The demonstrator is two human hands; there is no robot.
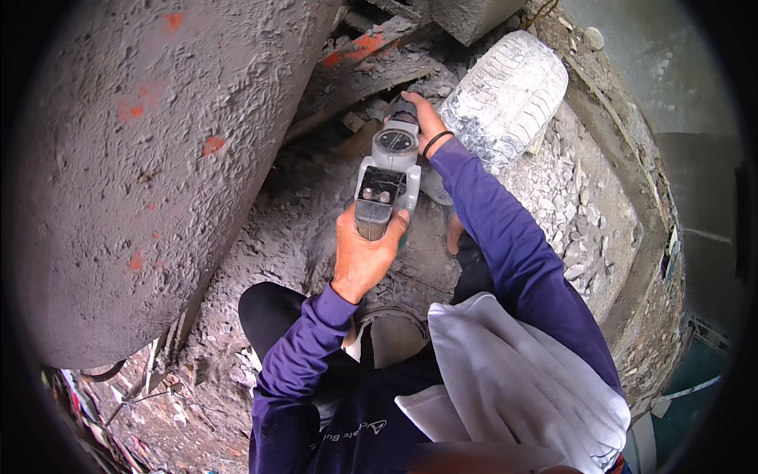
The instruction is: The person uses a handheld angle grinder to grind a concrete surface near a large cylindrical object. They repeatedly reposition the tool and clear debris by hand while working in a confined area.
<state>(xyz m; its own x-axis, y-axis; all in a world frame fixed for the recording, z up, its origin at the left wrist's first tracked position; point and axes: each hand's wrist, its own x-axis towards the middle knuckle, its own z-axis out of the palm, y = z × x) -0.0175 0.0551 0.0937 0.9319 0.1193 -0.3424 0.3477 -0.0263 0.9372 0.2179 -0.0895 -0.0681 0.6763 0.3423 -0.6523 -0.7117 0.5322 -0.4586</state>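
Both my hands hold a grey and black power tool [386, 180], which points away from me toward broken rubble. My left hand [365, 251] is closed round its rear grip, at the end nearest me. Farther forward, my right hand [426, 122] wraps round the dark front part of the tool, whose tip I cannot make out. A white, dust-caked tyre [509, 95] lies just right of my right hand.
A large rough concrete mass [142, 189] with orange marks fills the left side. Dusty beams [355, 79] and a concrete block [474, 16] lie ahead. Broken chips [564, 205] cover the right, beside a ledge [636, 237]. My bent legs are below my hands.
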